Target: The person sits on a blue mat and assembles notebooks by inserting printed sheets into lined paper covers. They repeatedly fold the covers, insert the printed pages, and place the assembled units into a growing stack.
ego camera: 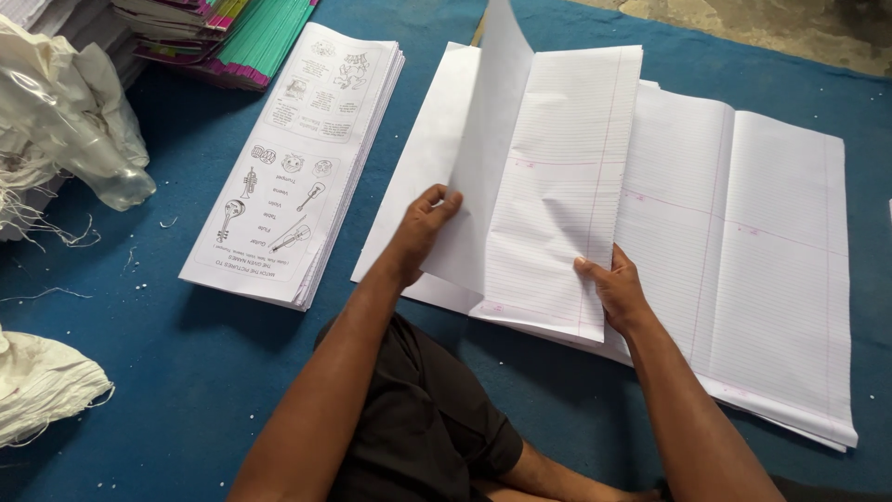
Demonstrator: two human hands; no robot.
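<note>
My left hand [423,228] pinches the edge of a large white sheet [488,139] and lifts it upright, folding it over. Under it lies a folded stack of ruled paper [567,186] with pink margin lines. My right hand [613,288] presses on the lower right corner of that folded stack, thumb on top. To the right a wide pile of unfolded ruled sheets [771,260] lies flat on the blue mat [186,372]. A plain white sheet [423,149] spreads out beneath the lifted one.
A long stack of printed sheets with line drawings of instruments [293,167] lies to the left. Bundles with green and pink edges [232,33] sit at the top left. Clear plastic wrap [65,112] and a white woven sack [42,386] are at the left edge.
</note>
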